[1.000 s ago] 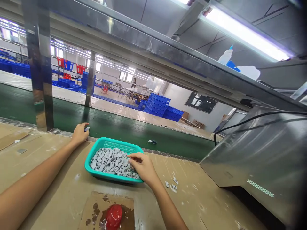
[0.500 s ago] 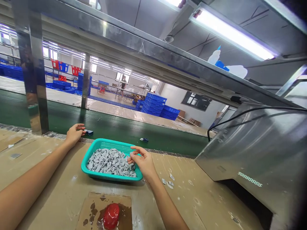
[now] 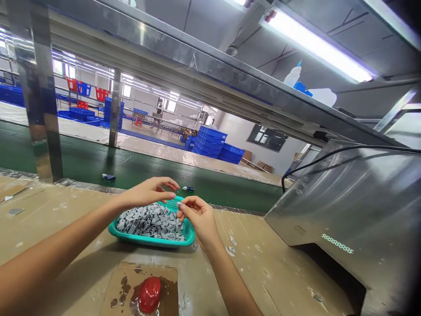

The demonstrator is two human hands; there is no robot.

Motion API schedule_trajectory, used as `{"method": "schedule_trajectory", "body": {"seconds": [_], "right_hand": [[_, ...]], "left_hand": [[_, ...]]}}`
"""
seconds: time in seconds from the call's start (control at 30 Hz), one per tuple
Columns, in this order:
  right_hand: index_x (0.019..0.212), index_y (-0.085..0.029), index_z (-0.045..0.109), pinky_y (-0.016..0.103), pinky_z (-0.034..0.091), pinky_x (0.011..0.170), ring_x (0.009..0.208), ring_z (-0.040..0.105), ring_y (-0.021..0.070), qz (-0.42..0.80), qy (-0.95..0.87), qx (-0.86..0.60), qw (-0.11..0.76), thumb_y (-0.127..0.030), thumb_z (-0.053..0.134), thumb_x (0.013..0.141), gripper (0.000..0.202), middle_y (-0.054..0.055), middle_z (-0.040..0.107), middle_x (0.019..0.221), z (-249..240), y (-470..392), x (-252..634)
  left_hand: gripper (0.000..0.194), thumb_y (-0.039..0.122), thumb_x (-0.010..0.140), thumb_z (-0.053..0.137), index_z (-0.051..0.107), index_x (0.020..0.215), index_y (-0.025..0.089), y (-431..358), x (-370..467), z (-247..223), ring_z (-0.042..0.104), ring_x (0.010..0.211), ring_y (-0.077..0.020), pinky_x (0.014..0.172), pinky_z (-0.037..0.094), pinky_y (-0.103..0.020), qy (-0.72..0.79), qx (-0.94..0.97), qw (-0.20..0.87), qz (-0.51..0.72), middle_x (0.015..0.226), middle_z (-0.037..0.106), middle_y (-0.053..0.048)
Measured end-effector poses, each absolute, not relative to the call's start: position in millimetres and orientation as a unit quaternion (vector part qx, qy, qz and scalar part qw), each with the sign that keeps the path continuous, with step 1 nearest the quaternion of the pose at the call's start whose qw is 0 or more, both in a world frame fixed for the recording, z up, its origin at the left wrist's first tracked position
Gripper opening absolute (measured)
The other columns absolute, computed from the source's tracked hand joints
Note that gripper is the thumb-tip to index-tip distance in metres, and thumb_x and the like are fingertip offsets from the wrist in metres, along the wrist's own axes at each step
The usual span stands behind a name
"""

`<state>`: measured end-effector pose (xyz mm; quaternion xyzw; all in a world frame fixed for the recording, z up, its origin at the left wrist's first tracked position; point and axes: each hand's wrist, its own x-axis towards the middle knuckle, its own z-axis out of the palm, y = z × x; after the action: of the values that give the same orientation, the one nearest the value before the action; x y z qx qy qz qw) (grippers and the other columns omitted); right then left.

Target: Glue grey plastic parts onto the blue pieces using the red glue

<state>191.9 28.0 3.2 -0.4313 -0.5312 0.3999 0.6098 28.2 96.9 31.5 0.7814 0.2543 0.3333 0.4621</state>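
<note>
A small light-grey plastic piece is pinched between thumb and fingertips of my right hand, at the right end of a green basket. Many similar grey pieces fill that basket. My left hand hovers over the basket's far rim, fingers apart and holding nothing that I can see. Just beyond its fingertips, a dark-blue part with a whitish end lies on the green conveyor belt. Another such dark-blue part lies farther left on the belt.
A shiny red lump sits on wet cardboard in front. A few loose grey pieces lie right of my right wrist. A metal housing stands at the right, a steel post at the left. A steel beam crosses overhead.
My left hand has left the dark-blue part at the left and moved right, over the basket towards my right hand. Both dark-blue parts have shifted left with the belt.
</note>
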Motion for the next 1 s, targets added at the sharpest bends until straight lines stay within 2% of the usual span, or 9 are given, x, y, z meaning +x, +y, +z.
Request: {"method": "schedule_trajectory", "body": {"seconds": [0.23, 0.33, 0.43, 0.63, 0.73, 0.8, 0.87, 0.9, 1.0], "right_hand": [[0.076, -0.016, 0.058, 0.023, 0.049, 0.048, 0.049, 0.057, 0.0116, 0.308, -0.572, -0.440, 0.620, -0.024, 0.062, 0.070, 0.011, -0.001, 0.059, 0.056, 15.4, 17.2, 181.0], [0.076, -0.018, 0.063, 0.027, 0.051, 0.059, 0.062, 0.060, 0.0140, 0.105, -0.686, -0.448, 0.564, -0.020, 0.058, 0.073, 0.007, 0.003, 0.062, 0.072, 21.0, 11.5, 183.7], [0.075, -0.019, 0.067, 0.028, 0.049, 0.068, 0.072, 0.060, 0.0149, -0.064, -0.746, -0.420, 0.512, -0.013, 0.054, 0.074, 0.014, 0.006, 0.064, 0.081, 27.3, 5.9, 188.7], [0.071, -0.019, 0.065, 0.025, 0.049, 0.063, 0.069, 0.061, 0.0134, -0.027, -0.777, -0.422, 0.466, -0.007, 0.052, 0.072, 0.017, 0.003, 0.066, 0.076, 32.0, 2.9, 193.4], [0.069, -0.018, 0.061, 0.024, 0.047, 0.060, 0.065, 0.058, 0.0124, -0.028, -0.776, -0.436, 0.456, -0.006, 0.050, 0.071, 0.017, 0.003, 0.064, 0.075, 29.3, 4.3, 193.4], [0.068, -0.017, 0.059, 0.024, 0.046, 0.060, 0.065, 0.056, 0.0124, -0.043, -0.773, -0.447, 0.447, -0.006, 0.049, 0.071, 0.015, 0.003, 0.062, 0.075, 29.1, 5.8, 195.7], [0.067, -0.016, 0.057, 0.024, 0.044, 0.060, 0.064, 0.055, 0.0131, -0.065, -0.766, -0.462, 0.441, -0.006, 0.048, 0.070, 0.014, 0.003, 0.060, 0.073, 32.7, 6.8, 202.0], [0.067, -0.016, 0.056, 0.025, 0.044, 0.060, 0.064, 0.055, 0.0135, -0.071, -0.760, -0.472, 0.442, -0.006, 0.048, 0.070, 0.014, 0.003, 0.059, 0.072, 36.0, 6.6, 206.7], [0.066, -0.017, 0.056, 0.025, 0.045, 0.061, 0.065, 0.055, 0.0142, -0.048, -0.726, -0.509, 0.460, -0.009, 0.049, 0.070, 0.011, 0.003, 0.059, 0.072, 46.7, 0.3, 223.9]], "left_hand": [[0.016, 0.024, 0.063, 0.066, 0.057, 0.071, 0.013, 73.7, 46.1, 32.3, 0.054, 0.060, -0.0097, 0.063, 0.044, -0.024, 0.237, 0.696, 0.567, 0.371, 0.059, 0.056, 0.002], [0.016, 0.020, 0.060, 0.068, 0.057, 0.068, 0.013, 77.5, 42.1, 32.5, 0.052, 0.057, -0.0067, 0.063, 0.043, -0.022, 0.235, 0.642, 0.637, 0.356, 0.055, 0.053, 0.004], [0.013, 0.017, 0.060, 0.068, 0.058, 0.066, 0.013, 77.5, 40.5, 34.0, 0.052, 0.060, -0.0048, 0.067, 0.042, -0.019, 0.232, 0.603, 0.692, 0.322, 0.059, 0.055, 0.004], [0.020, 0.018, 0.058, 0.071, 0.057, 0.072, 0.015, 78.6, 42.4, 30.8, 0.052, 0.057, -0.0053, 0.068, 0.043, -0.021, 0.234, 0.602, 0.699, 0.308, 0.054, 0.052, 0.006], [0.027, 0.021, 0.058, 0.072, 0.055, 0.078, 0.016, 77.3, 44.8, 24.3, 0.053, 0.060, -0.0059, 0.073, 0.043, -0.023, 0.221, 0.589, 0.715, 0.304, 0.060, 0.056, 0.005], [0.031, 0.025, 0.060, 0.071, 0.054, 0.085, 0.017, 76.3, 47.2, 21.3, 0.055, 0.066, -0.0074, 0.077, 0.043, -0.026, 0.216, 0.594, 0.711, 0.308, 0.070, 0.059, 0.001], [0.036, 0.032, 0.065, 0.066, 0.052, 0.095, 0.018, 80.0, 50.5, 20.9, 0.058, 0.076, -0.0114, 0.078, 0.045, -0.029, 0.233, 0.644, 0.656, 0.317, 0.093, 0.058, -0.005], [0.038, 0.035, 0.069, 0.061, 0.050, 0.101, 0.019, 85.1, 52.7, 21.6, 0.058, 0.082, -0.0137, 0.078, 0.046, -0.031, 0.256, 0.689, 0.593, 0.329, 0.105, 0.054, -0.007], [0.039, 0.026, 0.081, 0.045, 0.039, 0.119, 0.020, 116.3, 63.5, 24.1, 0.051, 0.103, -0.0189, 0.086, 0.043, -0.033, 0.355, 0.833, 0.268, 0.329, 0.126, 0.038, -0.011]]}}
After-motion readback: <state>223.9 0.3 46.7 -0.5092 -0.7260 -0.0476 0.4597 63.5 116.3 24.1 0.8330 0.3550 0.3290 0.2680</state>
